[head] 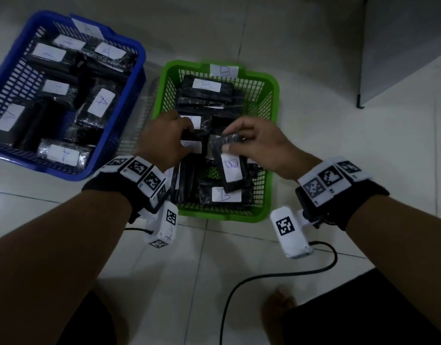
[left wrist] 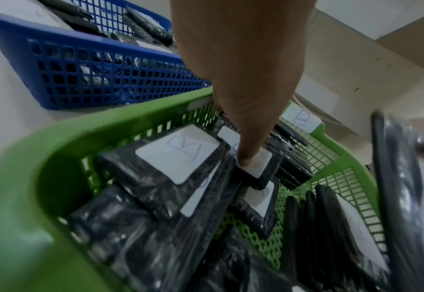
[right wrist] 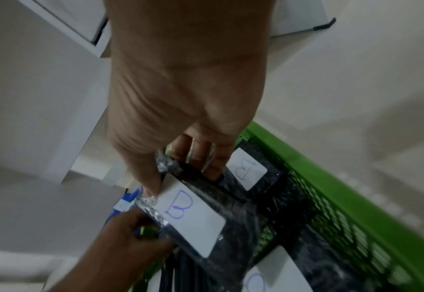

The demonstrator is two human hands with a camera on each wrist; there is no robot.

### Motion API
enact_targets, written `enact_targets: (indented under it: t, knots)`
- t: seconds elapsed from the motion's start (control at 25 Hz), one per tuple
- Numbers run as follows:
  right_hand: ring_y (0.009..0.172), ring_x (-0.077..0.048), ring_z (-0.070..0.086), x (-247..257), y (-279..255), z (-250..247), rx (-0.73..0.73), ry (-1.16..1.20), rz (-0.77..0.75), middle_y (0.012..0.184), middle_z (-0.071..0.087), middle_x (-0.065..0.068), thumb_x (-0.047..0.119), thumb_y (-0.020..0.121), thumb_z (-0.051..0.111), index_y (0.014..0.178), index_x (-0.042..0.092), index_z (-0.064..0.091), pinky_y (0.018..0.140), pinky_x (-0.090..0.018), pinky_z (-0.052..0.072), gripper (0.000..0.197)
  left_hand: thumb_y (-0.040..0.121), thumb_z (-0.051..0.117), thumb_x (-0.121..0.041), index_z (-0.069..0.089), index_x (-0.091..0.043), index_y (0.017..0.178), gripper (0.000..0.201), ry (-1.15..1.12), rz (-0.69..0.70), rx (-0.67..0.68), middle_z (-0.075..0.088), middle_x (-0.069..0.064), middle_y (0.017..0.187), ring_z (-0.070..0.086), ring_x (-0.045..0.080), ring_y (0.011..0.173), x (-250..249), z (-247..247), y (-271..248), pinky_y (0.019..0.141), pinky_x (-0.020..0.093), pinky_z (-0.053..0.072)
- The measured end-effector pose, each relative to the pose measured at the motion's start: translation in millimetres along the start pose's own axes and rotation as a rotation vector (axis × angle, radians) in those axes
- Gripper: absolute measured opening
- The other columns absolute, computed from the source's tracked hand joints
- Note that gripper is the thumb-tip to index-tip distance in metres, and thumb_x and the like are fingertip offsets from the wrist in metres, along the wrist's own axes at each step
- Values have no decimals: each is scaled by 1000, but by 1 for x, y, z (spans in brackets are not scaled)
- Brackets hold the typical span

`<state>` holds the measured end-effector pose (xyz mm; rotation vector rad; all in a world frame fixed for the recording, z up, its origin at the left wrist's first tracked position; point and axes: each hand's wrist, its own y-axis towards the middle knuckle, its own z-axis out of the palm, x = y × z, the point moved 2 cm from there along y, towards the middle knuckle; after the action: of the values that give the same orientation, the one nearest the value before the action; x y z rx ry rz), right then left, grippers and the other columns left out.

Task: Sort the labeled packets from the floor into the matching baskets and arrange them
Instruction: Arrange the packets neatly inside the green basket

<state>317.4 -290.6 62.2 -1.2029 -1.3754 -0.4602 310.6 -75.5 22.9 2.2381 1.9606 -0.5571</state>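
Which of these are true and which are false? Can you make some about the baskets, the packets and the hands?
1. The right hand holds a packet marked B. True.
2. Both hands are over the blue basket. False: both are over the green basket.
3. The blue basket's packets carry the letter A. True, where the letters can be read.
4. The left hand is lifting a packet high in the air. False: it is down among the packets in the green basket.
5. The green basket's tag says B. True.
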Motion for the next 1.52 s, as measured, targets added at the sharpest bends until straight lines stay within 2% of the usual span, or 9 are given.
enact_targets:
  t: [0.2,0.36,0.6,0.72,0.88,1.04,1.12,1.24,1.52]
  knots:
    - [103,-10,63,-18,-10,26,282,-293,58,105,67,3,15,79,79,107,28,64,94,-32,53,35,81,75,-24,65,-15,97,21,-147,9,-24,65,8,98,61,26,90,7,-10,-2,77,36,51]
    - [92,-8,60,-26,-18,39,302,-362,42,98,63,10,15,79,79,111,18,66,83,-22,49,35,86,72,-22,68,-18,101,16,-326,-44,-61,71,1,95,67,18,88,11,-9,-4,82,40,57]
    - [110,-9,61,-32,-18,41,370,-438,22,123,66,-1,12,90,67,126,13,63,97,-18,47,36,92,64,-14,69,-10,114,23,-466,-158,-118,71,6,107,67,16,95,8,-12,-2,89,33,55]
    - [99,-8,64,-27,-11,32,195,-372,15,111,69,2,15,91,64,118,16,67,84,-9,49,27,92,64,-15,69,-12,115,23,-526,-155,-110,70,4,106,68,17,92,0,-13,2,83,34,58]
    - [86,-11,65,-16,9,16,-390,-213,-74,101,63,5,27,86,71,112,19,61,75,-27,56,29,92,65,-15,69,-10,113,22,-702,-216,-82,71,7,102,67,13,80,-13,-11,7,65,19,58]
    - [92,-16,66,-23,34,19,-321,-90,79,102,68,1,26,83,74,106,26,63,86,-39,57,26,88,70,-14,71,-10,106,19,-922,-294,-14,73,12,97,71,27,88,-13,-1,11,78,44,60]
    - [88,-18,68,-21,37,17,-352,14,136,95,70,0,19,82,75,90,35,60,80,-43,59,23,88,70,-17,71,-13,107,19,-796,-236,-32,73,6,98,69,17,87,-6,-1,12,81,35,59]
    - [80,-8,64,-18,38,5,-438,-149,146,89,67,11,17,84,71,91,32,60,68,-17,52,20,87,69,-17,68,-13,118,30,-351,-12,-83,69,5,114,63,15,99,5,-9,16,84,19,45]
    - [103,-18,63,-14,64,15,-232,-579,162,116,67,-6,9,83,69,114,15,68,88,-24,51,32,83,71,-14,61,-7,126,45,-74,88,108,58,14,130,55,31,118,18,2,35,98,42,47]
